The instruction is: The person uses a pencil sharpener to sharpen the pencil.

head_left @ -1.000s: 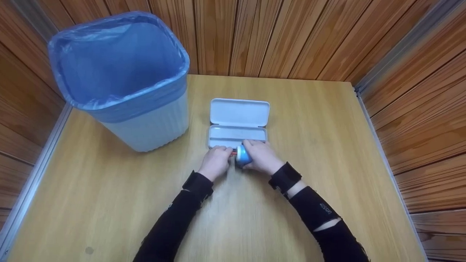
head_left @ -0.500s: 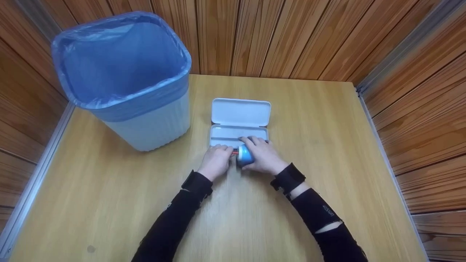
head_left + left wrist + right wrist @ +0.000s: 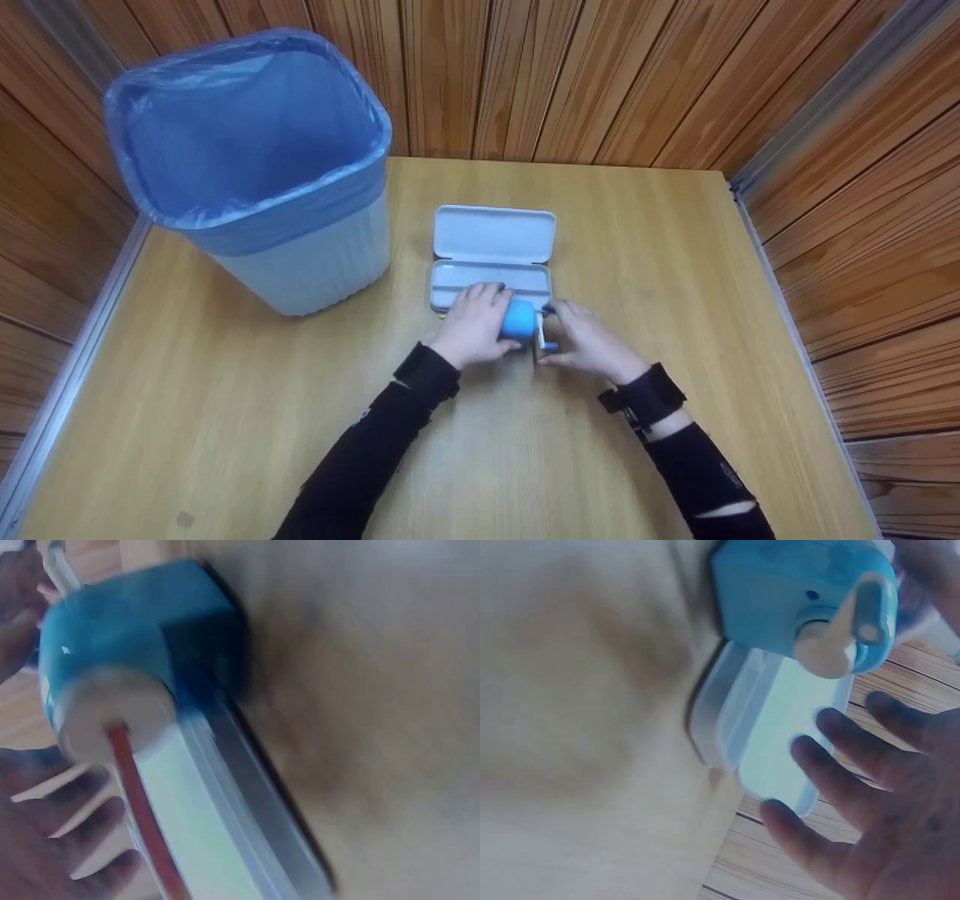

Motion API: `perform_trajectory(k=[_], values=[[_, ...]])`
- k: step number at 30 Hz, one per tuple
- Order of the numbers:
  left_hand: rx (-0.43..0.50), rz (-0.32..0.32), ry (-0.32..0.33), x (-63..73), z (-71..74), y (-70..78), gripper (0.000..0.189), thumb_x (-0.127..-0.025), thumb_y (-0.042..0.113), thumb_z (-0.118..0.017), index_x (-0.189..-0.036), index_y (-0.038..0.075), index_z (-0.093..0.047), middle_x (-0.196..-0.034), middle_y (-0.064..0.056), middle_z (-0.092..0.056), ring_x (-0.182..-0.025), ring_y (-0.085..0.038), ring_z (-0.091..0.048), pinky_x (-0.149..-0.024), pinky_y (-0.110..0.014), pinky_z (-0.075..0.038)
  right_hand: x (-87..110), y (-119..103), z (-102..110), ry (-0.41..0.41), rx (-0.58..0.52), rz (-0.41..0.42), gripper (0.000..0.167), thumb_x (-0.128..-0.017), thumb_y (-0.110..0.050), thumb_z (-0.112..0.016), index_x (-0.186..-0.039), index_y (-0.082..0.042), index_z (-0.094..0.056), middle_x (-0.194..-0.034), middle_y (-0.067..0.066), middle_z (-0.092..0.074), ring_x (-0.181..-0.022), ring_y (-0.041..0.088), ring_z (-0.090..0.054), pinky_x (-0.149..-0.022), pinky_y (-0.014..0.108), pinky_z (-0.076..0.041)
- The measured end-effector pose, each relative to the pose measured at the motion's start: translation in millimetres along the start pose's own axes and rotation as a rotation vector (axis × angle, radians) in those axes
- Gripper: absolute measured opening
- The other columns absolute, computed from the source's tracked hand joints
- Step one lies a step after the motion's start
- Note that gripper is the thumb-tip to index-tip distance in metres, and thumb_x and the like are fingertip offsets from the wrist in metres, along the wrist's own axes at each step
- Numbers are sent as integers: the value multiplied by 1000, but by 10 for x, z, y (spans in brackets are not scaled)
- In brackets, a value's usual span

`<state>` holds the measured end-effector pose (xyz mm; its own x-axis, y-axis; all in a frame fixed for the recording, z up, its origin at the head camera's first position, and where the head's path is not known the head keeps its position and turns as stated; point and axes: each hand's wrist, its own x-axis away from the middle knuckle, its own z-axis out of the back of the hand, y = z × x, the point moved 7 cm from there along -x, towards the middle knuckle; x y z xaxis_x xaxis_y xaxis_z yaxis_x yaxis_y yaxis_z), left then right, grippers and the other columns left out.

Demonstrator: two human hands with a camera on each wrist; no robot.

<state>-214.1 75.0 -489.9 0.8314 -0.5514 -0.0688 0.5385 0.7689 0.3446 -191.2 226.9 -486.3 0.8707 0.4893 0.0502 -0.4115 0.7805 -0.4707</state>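
A blue crank pencil sharpener (image 3: 519,321) sits on the table between my hands, just in front of an open pencil case (image 3: 493,262). From its round pale front a red pencil (image 3: 142,802) sticks out, clearly seen in the left wrist view. My left hand (image 3: 471,328) reaches about the front end; in the left wrist view its fingers (image 3: 97,814) are spread, apart from the body. My right hand (image 3: 592,341) is beside the white crank (image 3: 541,330), fingers extended and holding nothing. In the head view my left hand hides most of the pencil.
A tall bin (image 3: 315,262) lined with a blue bag stands at the back left. Wooden panel walls (image 3: 585,82) enclose the table (image 3: 637,247) at the back and sides.
My right hand has let go of the sharpener and moved right, uncovering the crank. My left hand has left the pencil and moved right and forward to the sharpener.
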Motion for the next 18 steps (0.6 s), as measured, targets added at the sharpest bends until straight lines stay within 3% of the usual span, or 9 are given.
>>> perform_trajectory(k=[4,8,12,18], values=[[-72,4,-65,-128,-130,116,92,-75,51,-81,-145,3,-45,-143,-16,-54,-130,-34,-51,-113,-47,-40,105,21,-99,-45,17,0,50,-85,-20,-77,-125,0,-55,-116,18,-67,-109,33,-66,-95,47,-54],[-100,-3,-47,-182,-192,131,84,-73,46,-85,-137,4,-51,-131,-13,-62,-118,-31,-59,-101,-43,-49,138,-2,-167,-57,30,4,17,-94,-17,-66,-103,-4,-60,-87,7,-65,-80,21,-63,-72,38,-54],[-85,-11,3,-189,-204,130,74,-70,39,-88,-127,5,-56,-121,-12,-66,-107,-30,-64,-92,-40,-54,164,11,-189,-72,26,-14,11,-99,-16,-57,-100,-5,-60,-77,3,-58,-69,13,-52,-64,32,-49],[-93,-31,13,-202,-246,135,71,-70,38,-88,-125,6,-56,-119,-11,-65,-105,-29,-64,-91,-38,-55,177,19,-140,-46,63,16,12,-102,-13,-50,-101,-4,-57,-73,1,-52,-67,13,-49,-61,32,-48]])
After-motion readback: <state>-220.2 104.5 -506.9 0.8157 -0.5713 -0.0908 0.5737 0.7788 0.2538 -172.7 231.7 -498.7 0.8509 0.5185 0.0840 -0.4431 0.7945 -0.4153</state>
